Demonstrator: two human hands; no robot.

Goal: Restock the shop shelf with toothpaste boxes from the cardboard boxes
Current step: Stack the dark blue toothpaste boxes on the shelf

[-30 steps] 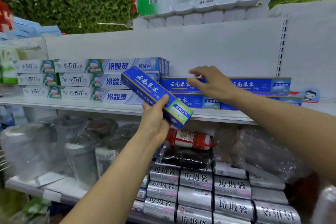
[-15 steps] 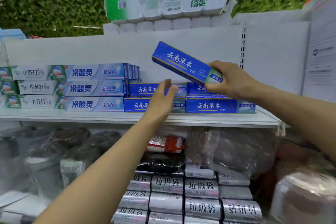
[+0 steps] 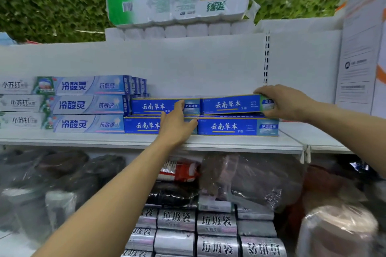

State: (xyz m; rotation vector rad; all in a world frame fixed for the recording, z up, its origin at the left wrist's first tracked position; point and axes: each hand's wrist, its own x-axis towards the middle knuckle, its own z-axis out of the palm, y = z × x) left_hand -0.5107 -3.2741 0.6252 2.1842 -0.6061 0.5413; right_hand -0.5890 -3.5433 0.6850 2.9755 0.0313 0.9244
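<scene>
Blue toothpaste stack [image 3: 227,127]: I see open room above it, up the white back panel [image 3: 198,69].
Right of it: bare shelf [image 3: 290,142], passable.
Left of it: pale toothpaste boxes [image 3: 87,104], three high, touching, blocking.
Its front: my left hand [image 3: 177,126].
Its top right box [image 3: 229,104]: my right hand [image 3: 286,102] grips the end.

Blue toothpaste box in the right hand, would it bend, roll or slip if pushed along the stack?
Probably stiff: the blue toothpaste box looks straight though the right hand grips only its end. Unlikely to roll, given its flat faces. It may slide readily on the smooth box beneath.
</scene>
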